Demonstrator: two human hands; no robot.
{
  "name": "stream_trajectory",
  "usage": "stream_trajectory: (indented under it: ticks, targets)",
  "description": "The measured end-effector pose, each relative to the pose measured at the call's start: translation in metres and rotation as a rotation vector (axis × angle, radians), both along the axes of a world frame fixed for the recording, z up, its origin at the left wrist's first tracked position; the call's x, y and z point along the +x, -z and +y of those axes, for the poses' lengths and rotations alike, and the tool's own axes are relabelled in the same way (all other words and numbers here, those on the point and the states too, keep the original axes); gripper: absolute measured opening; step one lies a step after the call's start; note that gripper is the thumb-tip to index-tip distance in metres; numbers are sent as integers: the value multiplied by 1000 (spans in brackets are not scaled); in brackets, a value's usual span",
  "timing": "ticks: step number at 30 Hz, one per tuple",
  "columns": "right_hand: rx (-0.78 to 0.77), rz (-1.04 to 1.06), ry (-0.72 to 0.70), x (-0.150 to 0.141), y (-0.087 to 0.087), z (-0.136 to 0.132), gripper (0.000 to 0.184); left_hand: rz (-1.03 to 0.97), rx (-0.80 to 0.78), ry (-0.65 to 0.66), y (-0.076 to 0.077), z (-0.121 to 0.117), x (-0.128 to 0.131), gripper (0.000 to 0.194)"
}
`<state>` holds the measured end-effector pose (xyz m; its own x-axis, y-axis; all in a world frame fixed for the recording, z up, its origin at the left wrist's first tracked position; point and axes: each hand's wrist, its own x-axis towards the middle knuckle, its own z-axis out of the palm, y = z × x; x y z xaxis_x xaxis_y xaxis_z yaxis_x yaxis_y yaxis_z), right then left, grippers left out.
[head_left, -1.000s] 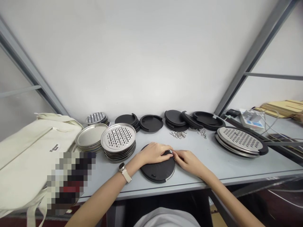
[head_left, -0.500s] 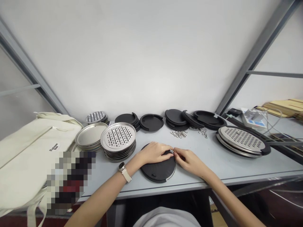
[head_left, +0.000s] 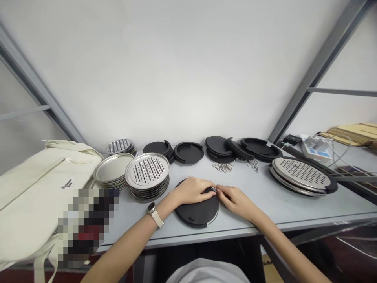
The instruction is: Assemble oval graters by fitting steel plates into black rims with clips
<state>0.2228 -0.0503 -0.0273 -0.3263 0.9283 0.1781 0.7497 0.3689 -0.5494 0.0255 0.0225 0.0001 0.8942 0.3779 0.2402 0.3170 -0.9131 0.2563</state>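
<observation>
A black round base (head_left: 197,212) with a thin metal edge showing at its right lies flat near the table's front edge. My left hand (head_left: 193,190) is on top of it, thumb and fingers closed over its upper right rim. At that rim my right hand (head_left: 234,199) pinches a small metal wire clip (head_left: 214,189), most of which the fingers hide. The fingertips of both hands meet there. Behind them lie loose wire clips (head_left: 223,167) in a small pile.
To the left are stacked perforated metal grater discs (head_left: 147,171), plain metal discs (head_left: 113,169) and a cream bag (head_left: 44,196). Black round bases (head_left: 188,153) line the wall. More grater discs (head_left: 300,173) lie at right, before a white device (head_left: 315,149).
Almost nothing differs. Both hands stay at the rim of the black base, with only a very slight shift of the right fingers.
</observation>
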Motion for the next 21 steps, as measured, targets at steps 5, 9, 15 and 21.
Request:
stream_trajectory:
  ticks: [5, 9, 15, 21]
  targets:
    - [9, -6, -2, 0, 0, 0, 28, 9, -5, -10, -1, 0, 0, 27]
    - [16, -16, 2, 1, 1, 0, 27, 9, -6, -8, -2, 0, 0, 28]
    - [17, -34, 4, 1, 1, -1, 27, 11, -3, -3, -2, -1, 0, 26]
    - [10, -33, 1, 1, 2, -1, 26, 11, -18, -10, -2, 0, 1, 26]
